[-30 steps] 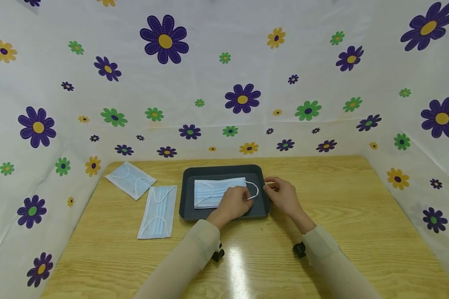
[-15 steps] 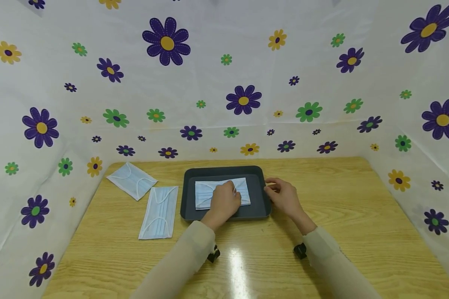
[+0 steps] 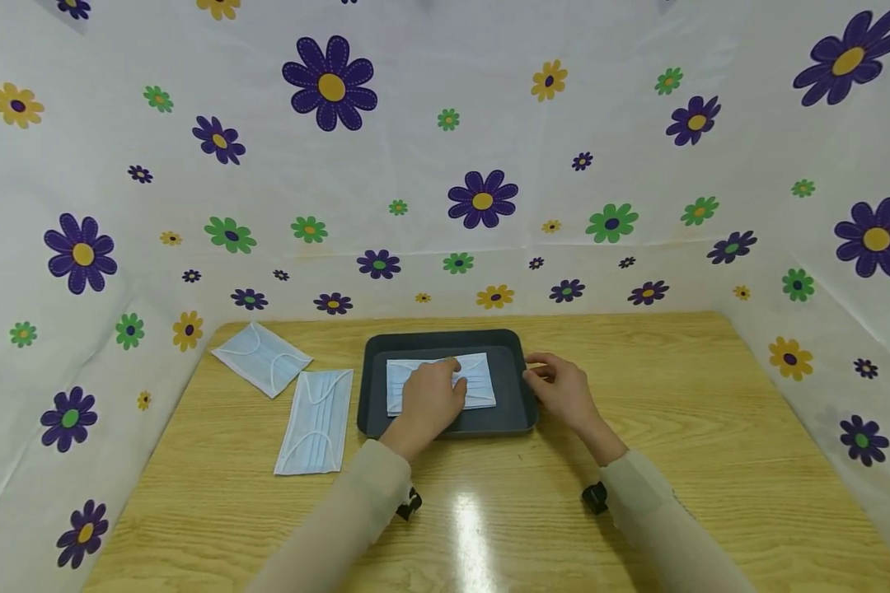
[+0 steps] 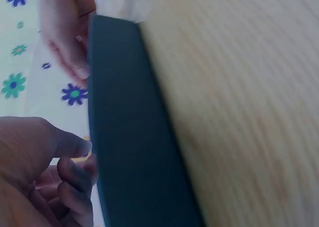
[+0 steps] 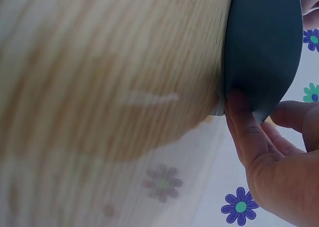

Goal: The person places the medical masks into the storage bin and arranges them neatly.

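Note:
A dark grey tray (image 3: pixel 517 424) lies on the table with a pale blue pleated face mask (image 3: pixel 479 387) flat inside; the edges suggest more than one layer there. My left hand (image 3: pixel 426 402) is over the mask's left and middle part and hides it, thumb and index finger apart, the other fingers loosely bent. In the left wrist view that left hand (image 4: pixel 37 170) shows behind the tray's near wall, which hides its fingertips. At the tray's right side, my right hand (image 3: pixel 559 389) holds the edge, fingers on the outer wall and thumb at the rim.
Two more face masks lie left of the tray: one upright mask (image 3: pixel 316 422) close beside it, and one slanted mask (image 3: pixel 263 357) near the back left corner. A flower-print cloth (image 3: pixel 408 173) hangs round the wooden table (image 3: pixel 519 511).
My left hand first pinched the mask's right ear loop, folded it inward over the mask, then moved left with its fingers loosened. The right hand stays at the tray's edge.

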### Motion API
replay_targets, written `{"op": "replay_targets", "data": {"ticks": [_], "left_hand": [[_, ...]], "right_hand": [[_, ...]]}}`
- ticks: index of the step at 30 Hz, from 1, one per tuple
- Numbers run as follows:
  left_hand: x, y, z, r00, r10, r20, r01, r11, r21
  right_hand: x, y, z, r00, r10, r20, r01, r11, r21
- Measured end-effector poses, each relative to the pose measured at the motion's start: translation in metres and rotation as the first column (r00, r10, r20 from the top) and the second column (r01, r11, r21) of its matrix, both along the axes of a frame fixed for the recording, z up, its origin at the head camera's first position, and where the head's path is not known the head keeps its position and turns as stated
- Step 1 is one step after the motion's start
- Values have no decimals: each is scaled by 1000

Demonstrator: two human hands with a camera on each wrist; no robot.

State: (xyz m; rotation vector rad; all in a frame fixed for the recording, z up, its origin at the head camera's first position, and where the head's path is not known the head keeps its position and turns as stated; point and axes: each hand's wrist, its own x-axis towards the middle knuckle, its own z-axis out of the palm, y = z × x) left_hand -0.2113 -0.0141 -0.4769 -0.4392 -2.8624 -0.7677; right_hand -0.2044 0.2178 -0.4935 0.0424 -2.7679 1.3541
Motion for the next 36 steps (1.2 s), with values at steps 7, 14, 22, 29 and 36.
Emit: {"op": "replay_targets", "data": {"ticks": [7,14,22,29,36], "left_hand": [[1,-32,18,1000,-13,15,10,984,180],[4,-69,25,998,36,50,-49,961,273],[6,-107,24,982,68,178,-127,930,344],[11,-133,26,969,53,243,-158,887,434],[13,-161,25,965,101,244,-198,888,415]], "right_hand": [[0,-1,1,1000,3,-1,-3,1000,3],[0,0,1,1000,-3,16,3,1000,1],[0,0,1,1000,-12,19,12,1000,4],[0,0,0,1000,-11,4,11,1000,8],[0,-1,0,1000,1,-10,-1,1000,5]]}}
